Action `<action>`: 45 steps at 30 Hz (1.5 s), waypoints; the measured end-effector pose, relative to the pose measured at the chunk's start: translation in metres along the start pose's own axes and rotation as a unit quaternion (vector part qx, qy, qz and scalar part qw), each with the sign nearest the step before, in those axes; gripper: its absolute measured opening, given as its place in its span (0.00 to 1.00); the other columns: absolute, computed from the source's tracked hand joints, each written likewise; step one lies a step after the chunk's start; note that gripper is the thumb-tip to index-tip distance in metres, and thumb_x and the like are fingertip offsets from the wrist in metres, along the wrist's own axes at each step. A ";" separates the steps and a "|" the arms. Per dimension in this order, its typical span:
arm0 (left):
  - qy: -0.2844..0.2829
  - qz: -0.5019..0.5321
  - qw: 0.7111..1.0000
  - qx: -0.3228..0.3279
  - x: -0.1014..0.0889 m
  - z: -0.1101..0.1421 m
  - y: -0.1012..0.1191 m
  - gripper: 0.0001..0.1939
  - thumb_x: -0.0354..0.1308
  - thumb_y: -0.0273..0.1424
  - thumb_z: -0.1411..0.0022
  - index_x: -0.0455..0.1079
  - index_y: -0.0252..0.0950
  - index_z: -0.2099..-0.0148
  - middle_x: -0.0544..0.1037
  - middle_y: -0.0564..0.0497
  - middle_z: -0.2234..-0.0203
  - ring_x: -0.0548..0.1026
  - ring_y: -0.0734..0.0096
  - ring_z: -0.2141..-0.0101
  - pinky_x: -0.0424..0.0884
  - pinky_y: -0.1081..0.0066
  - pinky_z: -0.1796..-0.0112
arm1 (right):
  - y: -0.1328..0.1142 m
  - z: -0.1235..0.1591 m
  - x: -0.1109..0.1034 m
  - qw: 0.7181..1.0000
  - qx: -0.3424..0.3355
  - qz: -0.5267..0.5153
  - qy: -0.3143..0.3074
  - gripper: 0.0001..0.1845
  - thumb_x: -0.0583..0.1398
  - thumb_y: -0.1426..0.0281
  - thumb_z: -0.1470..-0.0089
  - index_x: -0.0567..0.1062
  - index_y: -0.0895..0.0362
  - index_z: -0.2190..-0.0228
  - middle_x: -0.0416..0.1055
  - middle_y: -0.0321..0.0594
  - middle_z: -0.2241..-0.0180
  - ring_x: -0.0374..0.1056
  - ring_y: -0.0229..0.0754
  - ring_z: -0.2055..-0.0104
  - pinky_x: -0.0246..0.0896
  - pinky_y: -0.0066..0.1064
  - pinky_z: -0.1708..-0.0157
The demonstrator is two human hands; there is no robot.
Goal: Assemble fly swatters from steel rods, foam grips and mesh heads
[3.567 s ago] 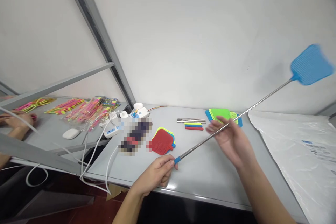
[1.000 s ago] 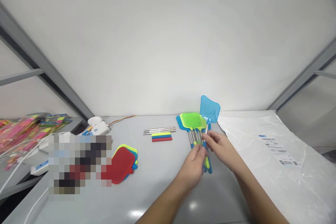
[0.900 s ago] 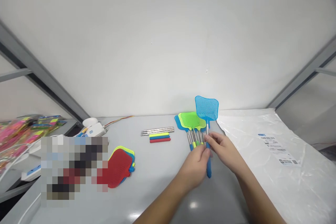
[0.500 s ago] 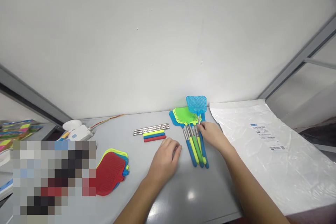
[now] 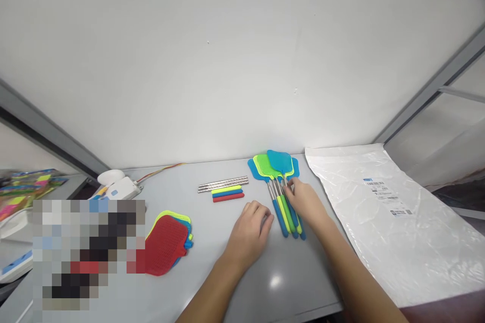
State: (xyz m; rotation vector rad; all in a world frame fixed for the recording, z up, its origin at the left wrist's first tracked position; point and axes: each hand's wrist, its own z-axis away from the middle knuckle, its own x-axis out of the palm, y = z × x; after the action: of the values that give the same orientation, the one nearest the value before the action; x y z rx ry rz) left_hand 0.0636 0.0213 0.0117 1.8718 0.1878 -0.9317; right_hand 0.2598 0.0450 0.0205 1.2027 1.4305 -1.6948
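My right hand (image 5: 307,203) pinches the metal shaft of a blue fly swatter (image 5: 279,161), which lies on top of a row of fly swatters in blue, yellow and green. Their handles (image 5: 282,217) point toward me. My left hand (image 5: 248,234) rests low over the table to the left of the handles, holding nothing, its fingers loosely bent and thumb apart. Beyond it lie several thin metal rods (image 5: 223,184) and three coloured handle sleeves (image 5: 228,196), yellow, blue and red. A stack of loose swatter heads (image 5: 166,239), red uppermost, sits farther left.
A white plastic package (image 5: 428,250) with a printed label covers the right side of the grey table (image 5: 303,287). At left are a power strip with plugs (image 5: 121,189), a pixelated patch and colourful packets (image 5: 38,184). A white wall (image 5: 242,60) stands behind.
The blue swatter, long in my hands earlier, is shortened and has come down onto the row. My left hand has let go and shifted left; the right hand has stayed at the shaft.
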 end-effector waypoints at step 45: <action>0.144 -0.199 0.962 -0.119 -0.110 0.143 -0.060 0.18 0.62 0.38 0.40 0.68 0.44 0.48 0.66 0.48 0.47 0.62 0.55 0.48 0.60 0.54 0.49 | -0.163 -0.045 0.011 0.915 -0.383 0.123 0.028 0.07 0.51 0.69 0.39 0.67 0.57 0.61 0.72 0.43 0.68 0.67 0.43 0.72 0.54 0.31 0.73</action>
State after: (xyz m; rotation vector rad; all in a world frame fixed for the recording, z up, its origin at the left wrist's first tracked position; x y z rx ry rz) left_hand -0.1171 -0.0390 0.0128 1.7652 0.8421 -0.8494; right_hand 0.1238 0.1269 0.0781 0.9205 1.6623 -0.7888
